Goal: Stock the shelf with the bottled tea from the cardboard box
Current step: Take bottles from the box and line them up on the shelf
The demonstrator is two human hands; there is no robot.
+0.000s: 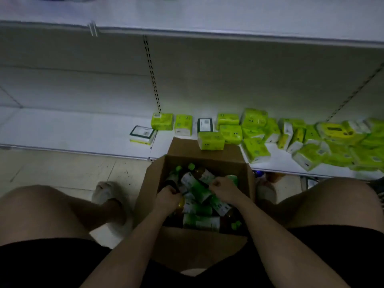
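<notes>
Inside the cardboard box (pixel 154 177) before the shelf (pixel 72 129), jumbled tea bottles (pixel 197 189) are reached by the left hand (pixel 168 197) and right hand (pixel 223 189), fingers curled, their grip hidden in dim blur.

Dim, soft, wide-angle view with a bluish cast.

Light is low throughout; the brightest area is the upper shelf (pixel 228 15) at 12 o'clock, pale and faintly blue, while the back panel beneath it sits in grey shadow. The lower corners at 7 and 5 o'clock fall almost to black. The green packs (pixel 311 142) at 3 o'clock are the one saturated colour. Everything is slightly smeared and grainy, and labels cannot be read. Shelf edges bow and slant towards the frame's edges, most at 9 and 3 o'clock. No glare or hard-edged shadows.
</notes>
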